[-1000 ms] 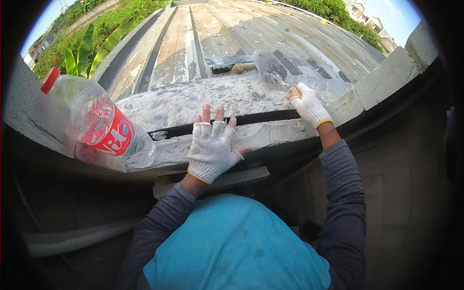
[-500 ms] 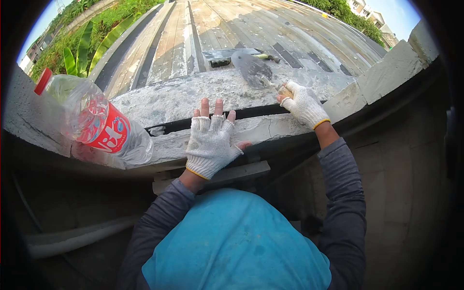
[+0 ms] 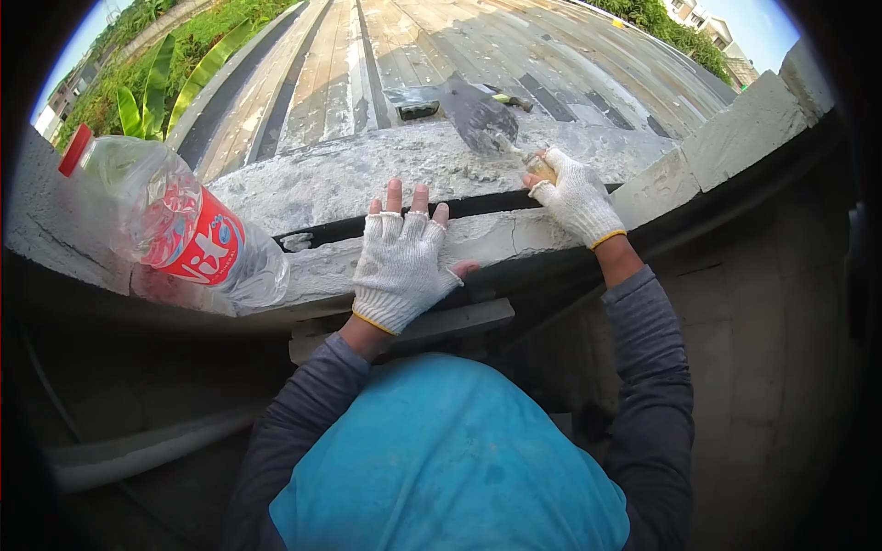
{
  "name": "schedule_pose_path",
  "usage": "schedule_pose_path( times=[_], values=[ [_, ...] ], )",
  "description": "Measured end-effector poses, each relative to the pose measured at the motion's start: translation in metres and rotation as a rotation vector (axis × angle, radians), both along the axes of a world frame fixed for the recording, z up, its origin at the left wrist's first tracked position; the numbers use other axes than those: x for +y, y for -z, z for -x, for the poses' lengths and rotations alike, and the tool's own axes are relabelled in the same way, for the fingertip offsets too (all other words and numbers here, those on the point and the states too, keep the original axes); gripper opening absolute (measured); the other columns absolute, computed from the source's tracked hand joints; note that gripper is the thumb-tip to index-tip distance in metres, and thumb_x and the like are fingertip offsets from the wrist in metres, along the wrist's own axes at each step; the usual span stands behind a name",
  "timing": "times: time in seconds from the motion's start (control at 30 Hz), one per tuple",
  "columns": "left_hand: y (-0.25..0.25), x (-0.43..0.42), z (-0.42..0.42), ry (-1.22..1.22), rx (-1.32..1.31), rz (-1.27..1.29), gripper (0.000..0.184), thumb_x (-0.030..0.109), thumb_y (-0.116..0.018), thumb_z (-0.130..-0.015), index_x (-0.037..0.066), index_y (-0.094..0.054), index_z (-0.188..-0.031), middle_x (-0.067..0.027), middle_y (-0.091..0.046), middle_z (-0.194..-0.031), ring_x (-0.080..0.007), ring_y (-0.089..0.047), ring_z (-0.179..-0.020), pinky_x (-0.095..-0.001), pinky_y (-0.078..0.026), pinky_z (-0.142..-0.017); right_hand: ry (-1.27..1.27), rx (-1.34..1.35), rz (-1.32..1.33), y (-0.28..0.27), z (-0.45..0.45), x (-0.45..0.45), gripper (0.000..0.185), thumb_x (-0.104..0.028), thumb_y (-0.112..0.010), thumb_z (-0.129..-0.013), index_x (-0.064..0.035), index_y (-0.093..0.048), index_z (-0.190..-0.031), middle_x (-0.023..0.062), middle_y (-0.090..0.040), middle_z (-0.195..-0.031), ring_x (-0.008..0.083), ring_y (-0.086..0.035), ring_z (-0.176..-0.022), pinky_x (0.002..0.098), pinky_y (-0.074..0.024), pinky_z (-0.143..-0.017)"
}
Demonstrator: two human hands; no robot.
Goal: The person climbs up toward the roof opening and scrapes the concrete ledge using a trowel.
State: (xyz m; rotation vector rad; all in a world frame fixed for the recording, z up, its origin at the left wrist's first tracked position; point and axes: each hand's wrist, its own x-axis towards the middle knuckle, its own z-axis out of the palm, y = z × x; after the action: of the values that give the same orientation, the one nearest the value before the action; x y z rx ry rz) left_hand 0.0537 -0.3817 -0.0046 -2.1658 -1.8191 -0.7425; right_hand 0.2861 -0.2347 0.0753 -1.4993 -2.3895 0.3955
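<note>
My right hand, in a white fingerless glove, is closed round the handle of a trowel. The trowel's grey, mortar-smeared blade points away to the left, over a rough mortar strip at the roof's near edge. My left hand, gloved the same way, lies flat on the pale block wall top with its fingers stretched forward. A dark gap runs between the wall top and the mortar strip. Just beyond the trowel blade, a flat tool with a black handle lies partly hidden.
A large clear plastic bottle with a red cap and label stands on the wall at left. Ribbed roof sheets stretch away ahead. Raised blocks edge the right side. A ledge or plank sits below the wall top.
The trowel blade has tilted up slightly and shifted a little, showing more of its face. My right hand has moved slightly with it. My left hand stays flat on the wall.
</note>
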Motion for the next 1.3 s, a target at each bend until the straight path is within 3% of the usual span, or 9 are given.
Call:
schedule_pose_path(
  times=[0.37, 0.53, 0.6, 0.7, 0.77, 0.9, 1.0, 1.17, 1.3],
  values=[
    [0.001, 0.0, 0.001, 0.014, -0.005, -0.022, 0.082, 0.069, -0.07, -0.081, 0.006, -0.065, -0.135, -0.0228, -0.042, -0.156, -0.0481, -0.022, -0.152, -0.062, -0.023, -0.121, -0.143, 0.02, 0.066, 0.005, 0.004, -0.012, 0.052, -0.037, -0.075, -0.089, -0.0002, -0.067, -0.124, 0.0253, -0.073, -0.106, 0.0378, -0.072, -0.101, 0.0432, -0.0539, -0.086],
    [-0.002, -0.003, 0.002, 0.037, 0.01, -0.053, 0.075, 0.065, -0.068, -0.086, 0.01, -0.063, -0.138, -0.0191, -0.048, -0.153, -0.0445, -0.031, -0.15, -0.0602, -0.026, -0.12, 0.071, 0.135, -0.125, -0.009, -0.02, -0.027, 0.056, -0.044, -0.071, -0.091, -0.0038, -0.065, -0.129, 0.0248, -0.072, -0.109, 0.0431, -0.069, -0.104, 0.0461, -0.0542, -0.088],
    [-0.001, -0.004, 0.004, 0.216, 0.053, -0.002, 0.064, 0.059, -0.065, -0.09, 0.017, -0.062, -0.139, -0.0139, -0.053, -0.151, -0.0394, -0.041, -0.145, -0.0582, -0.03, -0.119, 0.077, 0.195, -0.214, -0.003, -0.043, -0.039, 0.057, -0.04, -0.073, -0.092, 0.0013, -0.063, -0.13, 0.0243, -0.073, -0.104, 0.0368, -0.073, -0.098, 0.0414, -0.0556, -0.085],
    [0.001, -0.007, 0.008, 0.329, 0.131, 0.034, 0.056, 0.055, -0.064, -0.092, 0.024, -0.062, -0.139, -0.0099, -0.054, -0.15, -0.0361, -0.046, -0.142, -0.0562, -0.033, -0.118, 0.161, 0.54, -0.19, -0.004, -0.062, -0.083, 0.045, -0.023, -0.076, -0.093, 0.0031, -0.063, -0.128, 0.0088, -0.07, -0.094, 0.0098, -0.062, -0.083, 0.0289, -0.0539, -0.073],
    [-0.001, -0.005, 0.007, 0.371, 0.201, 0.065, 0.056, 0.055, -0.064, -0.092, 0.024, -0.061, -0.139, -0.0098, -0.054, -0.15, -0.0362, -0.046, -0.142, -0.0563, -0.032, -0.119, 0.237, 0.774, -0.16, 0.016, -0.082, -0.111, 0.042, -0.019, -0.076, -0.093, 0.0003, -0.063, -0.128, 0.0026, -0.066, -0.096, 0.0069, -0.058, -0.08, 0.0255, -0.0525, -0.071],
    [-0.014, -0.001, -0.003, 0.295, 0.155, 0.204, 0.079, 0.066, -0.06, -0.089, 0.018, -0.05, -0.152, -0.0137, -0.036, -0.164, -0.0397, -0.017, -0.156, -0.0607, -0.008, -0.125, 0.334, 1.051, -0.251, 0.062, -0.11, -0.173, 0.046, -0.021, -0.076, -0.093, -0.0019, -0.06, -0.131, 0.0007, -0.061, -0.091, 0.0068, -0.055, -0.075, 0.0235, -0.0499, -0.067],
    [-0.01, 0.017, -0.019, 0.146, 0.121, 0.084, 0.08, 0.066, -0.06, -0.089, 0.016, -0.05, -0.151, -0.0146, -0.035, -0.164, -0.0411, -0.017, -0.156, -0.0617, -0.006, -0.125, 0.466, 1.153, -0.294, 0.094, -0.122, -0.218, 0.053, -0.025, -0.077, -0.092, 0.0, -0.055, -0.134, 0.002, -0.06, -0.091, 0.0085, -0.057, -0.075, 0.0248, -0.0512, -0.066],
    [-0.009, 0.03, -0.046, 0.542, 0.167, 0.11, 0.06, 0.053, -0.058, -0.097, 0.02, -0.057, -0.146, -0.0203, -0.026, -0.167, -0.0472, -0.01, -0.156, -0.0647, -0.007, -0.123, 0.808, 1.169, -0.22, 0.132, -0.146, -0.274, 0.052, -0.026, -0.074, -0.092, 0.0004, -0.054, -0.133, 0.003, -0.06, -0.088, 0.0085, -0.056, -0.067, 0.0245, -0.0503, -0.059],
    [-0.003, 0.064, -0.053, 0.432, 0.205, 0.116, 0.057, 0.052, -0.051, -0.1, 0.02, -0.056, -0.147, -0.0204, -0.025, -0.167, -0.0464, -0.008, -0.156, -0.0668, -0.003, -0.123, 0.965, 1.187, -0.204, 0.155, -0.154, -0.307, 0.053, -0.025, -0.073, -0.092, 0.0019, -0.053, -0.133, 0.0028, -0.059, -0.086, 0.0083, -0.055, -0.065, 0.0248, -0.0498, -0.058]
  ],
)
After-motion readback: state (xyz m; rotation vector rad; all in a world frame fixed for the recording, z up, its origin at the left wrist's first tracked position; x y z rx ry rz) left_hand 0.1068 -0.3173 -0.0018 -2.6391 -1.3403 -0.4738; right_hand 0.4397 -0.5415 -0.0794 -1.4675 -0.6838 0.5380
